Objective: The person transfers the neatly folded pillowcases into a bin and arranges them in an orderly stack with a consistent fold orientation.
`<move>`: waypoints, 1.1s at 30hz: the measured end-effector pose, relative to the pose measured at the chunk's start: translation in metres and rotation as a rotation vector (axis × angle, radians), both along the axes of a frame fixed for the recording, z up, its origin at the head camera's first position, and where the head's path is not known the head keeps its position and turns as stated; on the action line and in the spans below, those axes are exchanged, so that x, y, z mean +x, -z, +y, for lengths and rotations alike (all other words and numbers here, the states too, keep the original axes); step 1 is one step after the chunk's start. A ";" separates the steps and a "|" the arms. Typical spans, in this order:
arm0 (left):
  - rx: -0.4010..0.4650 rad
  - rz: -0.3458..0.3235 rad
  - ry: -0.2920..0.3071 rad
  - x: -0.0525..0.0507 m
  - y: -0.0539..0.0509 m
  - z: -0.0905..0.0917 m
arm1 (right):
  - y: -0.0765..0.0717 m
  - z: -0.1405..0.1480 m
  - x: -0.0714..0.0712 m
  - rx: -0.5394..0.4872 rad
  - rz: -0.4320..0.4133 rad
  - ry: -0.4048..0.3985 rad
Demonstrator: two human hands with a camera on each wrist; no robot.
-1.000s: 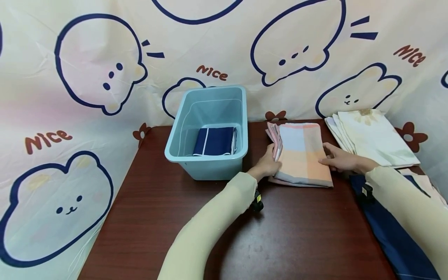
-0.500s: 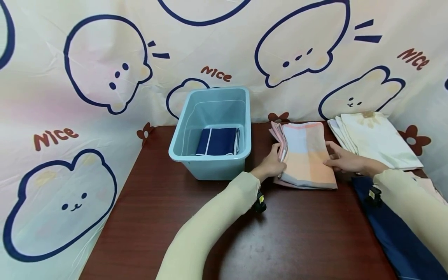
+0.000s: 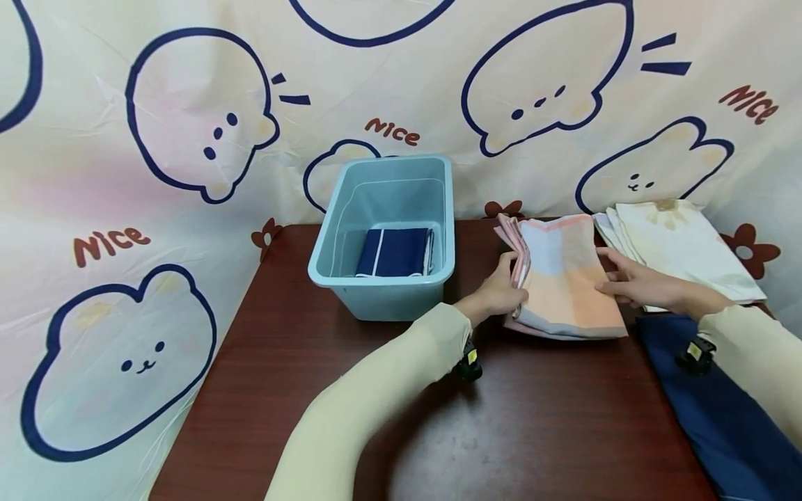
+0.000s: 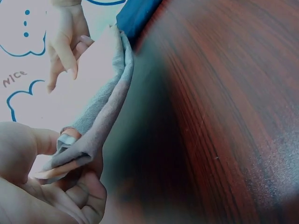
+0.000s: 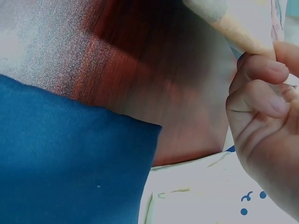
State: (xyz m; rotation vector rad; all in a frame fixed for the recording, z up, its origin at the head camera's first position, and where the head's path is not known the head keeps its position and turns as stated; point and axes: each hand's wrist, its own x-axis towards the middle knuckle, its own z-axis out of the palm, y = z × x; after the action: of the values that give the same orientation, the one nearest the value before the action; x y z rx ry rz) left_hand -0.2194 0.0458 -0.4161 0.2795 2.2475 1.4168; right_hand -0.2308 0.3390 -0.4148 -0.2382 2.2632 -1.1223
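A folded checked cloth [image 3: 564,285] in peach, grey and pale blue is between my two hands, right of the bin. My left hand [image 3: 498,291] pinches its bunched, layered left edge; in the left wrist view the thumb lies above and curled fingers below the layers [image 4: 100,109]. On the opposite side my right hand [image 3: 651,285] pinches the right edge between thumb and fingers, as the right wrist view shows at the cloth's tip [image 5: 247,37]. The cloth's top edge dips in the middle. Its underside is hidden in the head view.
A light blue plastic bin [image 3: 351,281] holds a folded navy cloth [image 3: 397,252] with a white stripe. A folded white cloth [image 3: 689,250] with a flower print lies back right on the brown table [image 3: 551,417]. Another navy cloth [image 3: 720,410] lies under my right arm.
Both hands and the checked cloth have shifted a little to the right, away from the bin. The cloth's top edge now sags more. The head view has turned slightly left.
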 end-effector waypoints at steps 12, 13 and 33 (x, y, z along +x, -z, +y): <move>0.018 0.013 0.030 0.006 -0.016 -0.001 | -0.013 0.007 0.005 0.002 -0.001 0.008; 0.017 0.012 0.032 0.006 -0.017 -0.002 | -0.014 0.006 0.006 0.004 0.001 0.010; -0.017 0.074 0.028 0.017 -0.044 -0.012 | -0.042 0.000 0.009 0.031 0.054 0.017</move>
State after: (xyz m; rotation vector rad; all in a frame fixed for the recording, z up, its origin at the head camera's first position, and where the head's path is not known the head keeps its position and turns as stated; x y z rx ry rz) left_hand -0.2021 0.0341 -0.3725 0.3617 2.3042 1.3932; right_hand -0.2214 0.3389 -0.3725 -0.2399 2.3324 -1.1007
